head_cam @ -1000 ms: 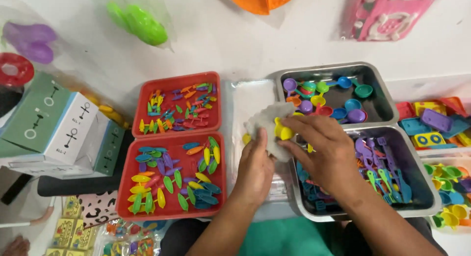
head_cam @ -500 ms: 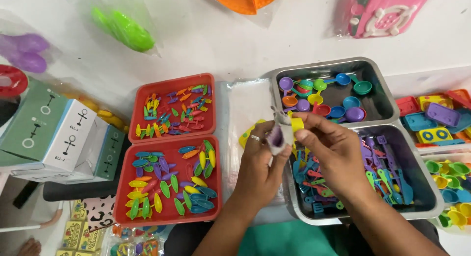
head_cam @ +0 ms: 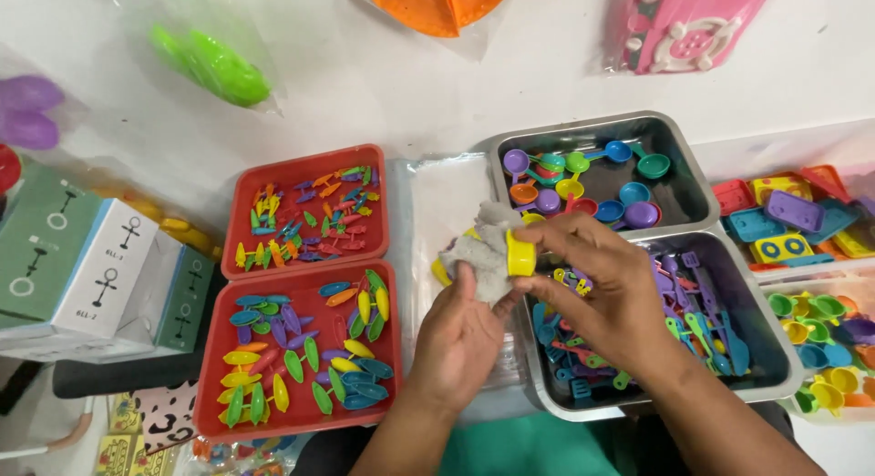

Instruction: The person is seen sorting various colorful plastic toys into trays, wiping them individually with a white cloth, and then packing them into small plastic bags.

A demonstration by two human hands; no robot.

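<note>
My left hand (head_cam: 460, 335) holds a crumpled grey cloth (head_cam: 478, 248) above a clear plastic sheet (head_cam: 437, 198). My right hand (head_cam: 606, 289) pinches a small yellow toy cup (head_cam: 520, 254) against that cloth. More yellow pieces (head_cam: 441, 272) peek out under the cloth. Both hands hover between the red trays and the metal trays.
Two red trays (head_cam: 310, 161) (head_cam: 211, 348) hold several small coloured toy pieces. A metal tray (head_cam: 688, 180) holds coloured spoons; another (head_cam: 775, 367) holds purple and blue utensils. Bins of coloured toys (head_cam: 797, 216) stand right, boxes (head_cam: 87, 266) left, bagged toys (head_cam: 214, 66) behind.
The hands have drawn together over the cloth. The yellow cup now sits pressed against the cloth in my right fingers, and the cloth is bunched tighter in my left hand.
</note>
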